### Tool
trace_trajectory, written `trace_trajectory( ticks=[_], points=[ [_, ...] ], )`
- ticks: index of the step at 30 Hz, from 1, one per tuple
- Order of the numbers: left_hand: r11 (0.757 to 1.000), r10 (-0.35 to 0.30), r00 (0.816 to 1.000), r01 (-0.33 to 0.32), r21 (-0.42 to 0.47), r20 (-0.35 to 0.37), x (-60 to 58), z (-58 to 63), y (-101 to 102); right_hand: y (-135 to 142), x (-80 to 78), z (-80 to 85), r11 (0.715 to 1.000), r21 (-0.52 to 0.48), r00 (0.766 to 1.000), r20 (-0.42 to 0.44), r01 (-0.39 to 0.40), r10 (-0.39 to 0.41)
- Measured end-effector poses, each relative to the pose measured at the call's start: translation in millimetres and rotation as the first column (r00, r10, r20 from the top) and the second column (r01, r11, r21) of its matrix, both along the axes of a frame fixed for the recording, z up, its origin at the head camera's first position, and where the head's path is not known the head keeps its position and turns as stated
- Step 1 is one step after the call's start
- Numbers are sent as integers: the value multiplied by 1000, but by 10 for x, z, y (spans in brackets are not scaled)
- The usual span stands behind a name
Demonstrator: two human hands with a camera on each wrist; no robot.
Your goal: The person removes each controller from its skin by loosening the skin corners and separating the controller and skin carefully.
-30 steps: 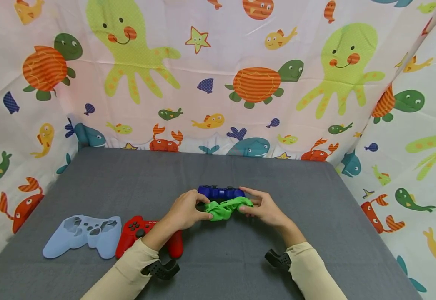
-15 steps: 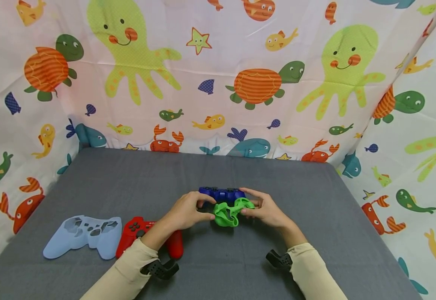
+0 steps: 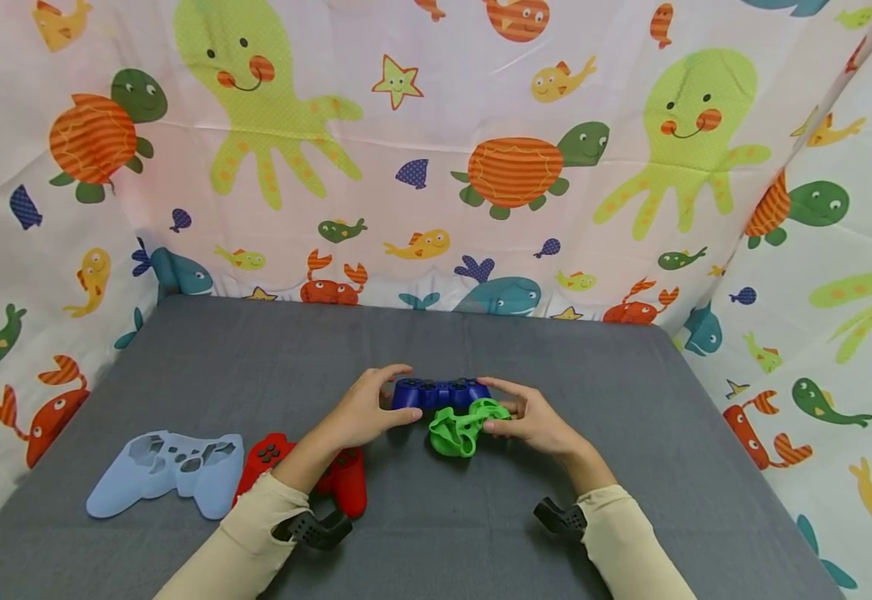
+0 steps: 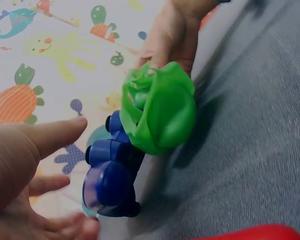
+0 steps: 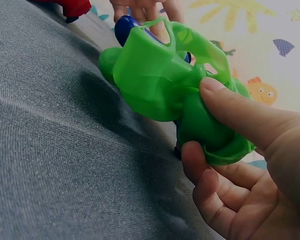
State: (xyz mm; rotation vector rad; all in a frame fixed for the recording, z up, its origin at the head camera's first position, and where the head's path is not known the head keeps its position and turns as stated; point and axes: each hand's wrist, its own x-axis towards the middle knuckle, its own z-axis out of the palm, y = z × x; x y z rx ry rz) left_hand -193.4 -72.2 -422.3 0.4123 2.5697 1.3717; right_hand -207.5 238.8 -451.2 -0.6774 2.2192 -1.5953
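A blue game controller (image 3: 436, 393) is at the middle of the grey table, its handles toward the person. My right hand (image 3: 533, 421) pinches a crumpled green silicone controller cover (image 3: 455, 433) between thumb and fingers, at the controller's right end. In the right wrist view the thumb presses on the bunched cover (image 5: 155, 75), which hides most of the controller. My left hand (image 3: 364, 410) is around the controller's left end, fingers spread. In the left wrist view its fingers stand apart from the controller's rounded handle (image 4: 115, 187), and the cover hangs over the far end.
A red controller (image 3: 349, 485) lies to the left, partly hidden beneath the left forearm. Beside it is a light blue silicone controller cover (image 3: 214, 487), lying flat. A patterned curtain (image 3: 421, 208) rises behind the table (image 3: 481, 533).
The left hand has let go of the green cover and moved left and away to the blue controller's left end. The cover has sagged toward the person, still pinched by the right hand.
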Motion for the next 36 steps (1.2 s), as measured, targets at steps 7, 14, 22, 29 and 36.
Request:
trace_trajectory(
  ticks=[7,14,22,29,36],
  points=[
    [990,-64,982,41,132,177,-68,-46,-69,6,-10,-6,1000,-9,1000,1,-16,16],
    [984,-102,973,67,167,209,-79,-85,-58,18,-26,-40,997,-49,998,17,-67,68],
    [976,-153,961,110,189,231,-94,-118,-63,38,-49,-66,995,-34,995,0,-97,97],
    [966,-177,945,113,234,274,-121,-90,-76,48,-49,-60,992,-68,994,-1,-111,111],
    [952,-211,939,134,276,271,-123,-64,-107,37,-12,21,992,-72,994,-12,-107,106]
  ],
)
